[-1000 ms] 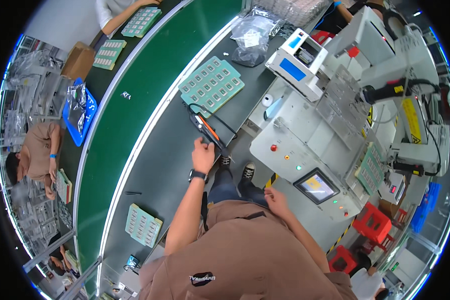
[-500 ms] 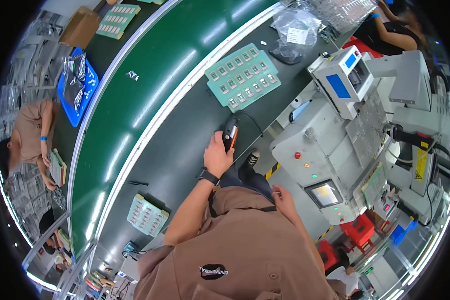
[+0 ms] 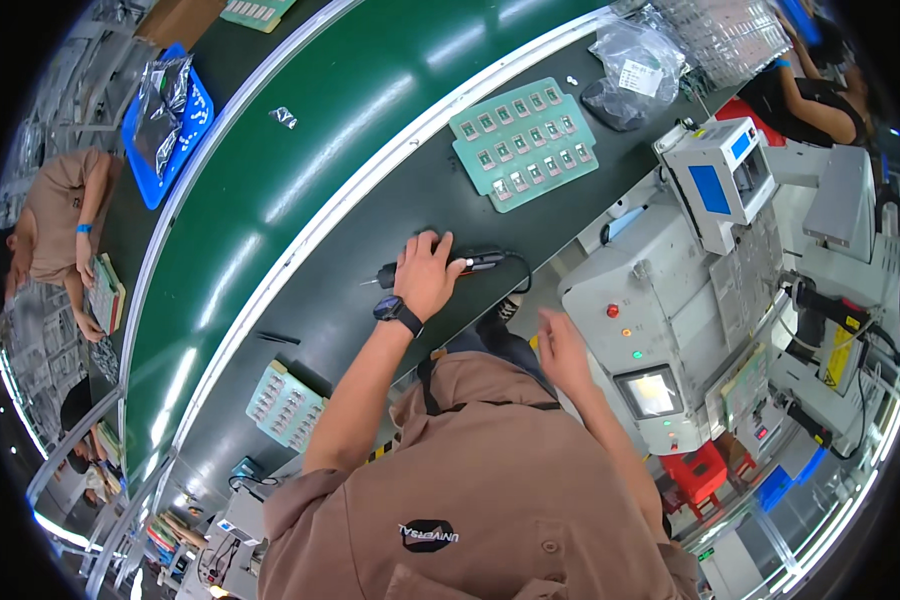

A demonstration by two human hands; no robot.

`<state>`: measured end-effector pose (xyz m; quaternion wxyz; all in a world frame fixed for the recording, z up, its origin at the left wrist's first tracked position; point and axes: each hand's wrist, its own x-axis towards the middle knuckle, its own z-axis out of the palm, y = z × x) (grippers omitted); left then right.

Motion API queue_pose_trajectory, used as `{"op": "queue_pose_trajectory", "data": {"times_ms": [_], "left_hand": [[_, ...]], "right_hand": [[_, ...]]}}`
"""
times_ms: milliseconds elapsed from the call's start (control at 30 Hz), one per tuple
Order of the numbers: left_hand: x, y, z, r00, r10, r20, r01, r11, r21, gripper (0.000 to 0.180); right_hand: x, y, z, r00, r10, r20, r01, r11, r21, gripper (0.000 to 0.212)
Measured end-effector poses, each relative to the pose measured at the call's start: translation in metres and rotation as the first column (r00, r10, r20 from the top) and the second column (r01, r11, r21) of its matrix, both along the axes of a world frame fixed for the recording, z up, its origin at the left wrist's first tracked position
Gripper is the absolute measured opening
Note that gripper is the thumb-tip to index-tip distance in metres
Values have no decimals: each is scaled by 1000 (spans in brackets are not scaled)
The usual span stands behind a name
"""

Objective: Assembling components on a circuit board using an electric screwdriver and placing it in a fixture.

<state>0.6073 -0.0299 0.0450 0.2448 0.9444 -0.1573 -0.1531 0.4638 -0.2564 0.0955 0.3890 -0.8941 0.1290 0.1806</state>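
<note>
Head view: left hand (image 3: 427, 275) is closing its fingers over a black electric screwdriver (image 3: 470, 264) lying on the dark counter (image 3: 370, 240), just below the green component tray (image 3: 526, 142). Right hand (image 3: 563, 350) is hovering open (empty) below it; the tray is sitting untouched.

The electric screwdriver (image 3: 440, 270) is a slim, dark, pen-shaped tool with an orange-red band near its rear end. It lies flat on the dark desk (image 3: 370, 225), roughly level across the view, with its thin metal bit pointing to the person's left and a black cable curling away from its right end. The left hand (image 3: 425, 275) rests over its middle, fingers (image 3: 432, 243) draped across the barrel, so only the tip and the rear part show.
</note>
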Motion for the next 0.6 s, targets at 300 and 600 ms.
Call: {"op": "queue_pose_trajectory", "data": {"times_ms": [300,600], "left_hand": [[16,6,-28,992,-124,38,119,986,119,65],[50,-11,-37,984,-147,101,144,989,37,61]], "right_hand": [[142,41,-31,801,534,270,-357,789,-500,49],[157,42,-45,769,637,-45,-490,544,-681,47]]}}
